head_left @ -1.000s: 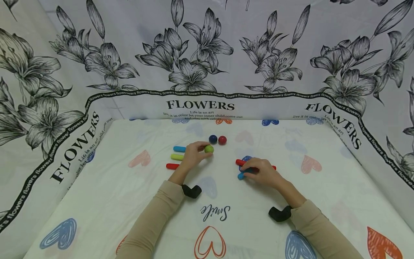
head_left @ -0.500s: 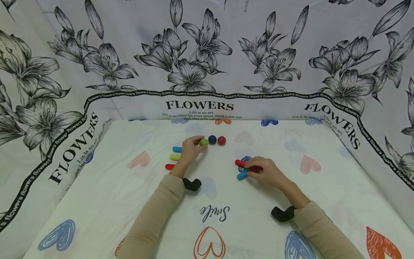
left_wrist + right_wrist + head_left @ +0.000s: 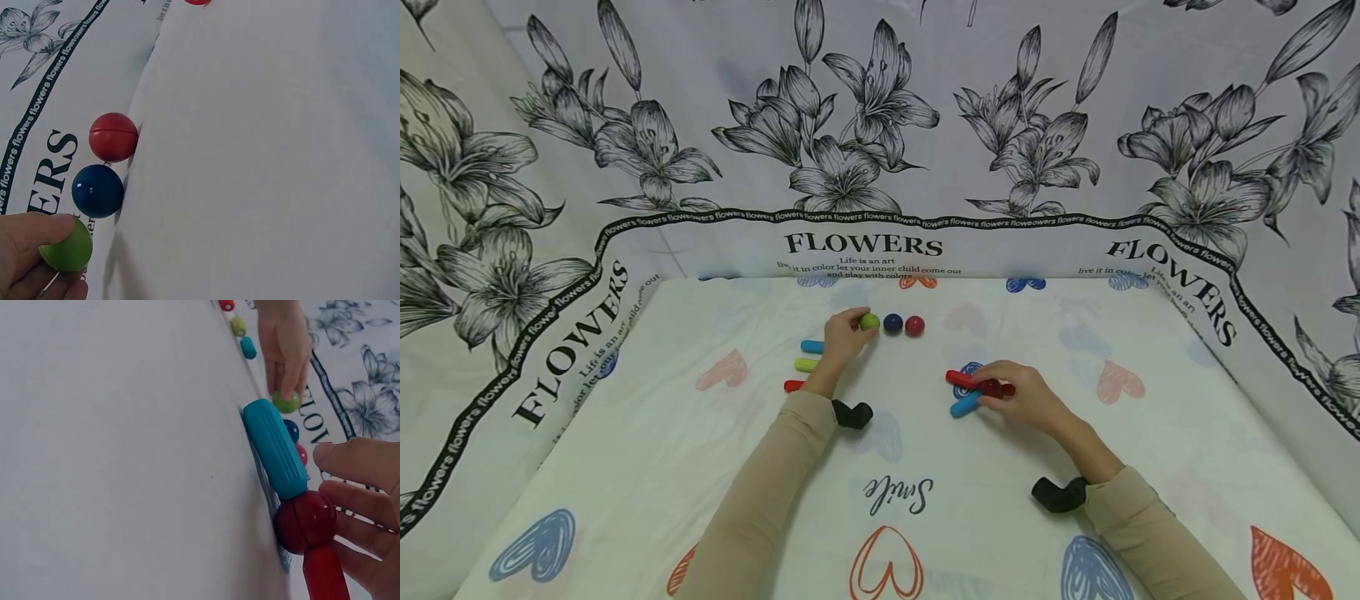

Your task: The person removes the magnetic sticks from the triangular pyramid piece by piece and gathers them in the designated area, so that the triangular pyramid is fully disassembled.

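My left hand (image 3: 842, 337) pinches a green ball (image 3: 869, 321) (image 3: 67, 250) and sets it beside a blue ball (image 3: 892, 323) (image 3: 97, 190) and a red ball (image 3: 914, 325) (image 3: 113, 137), all in a row on the cloth. My right hand (image 3: 1026, 398) holds a dark red ball (image 3: 991, 388) (image 3: 306, 521) where a red stick (image 3: 961, 380) (image 3: 325, 575) and a blue stick (image 3: 966, 405) (image 3: 275, 447) meet. Blue (image 3: 811, 346), green (image 3: 806, 364) and red (image 3: 793, 385) sticks lie left of my left hand.
The table is covered by a white cloth (image 3: 700, 467) printed with hearts. Flower-patterned fabric walls (image 3: 880, 133) stand at the back and both sides.
My left hand carried the green ball up and left to sit next to the blue ball. My right hand shifted slightly right, uncovering more of the blue stick.
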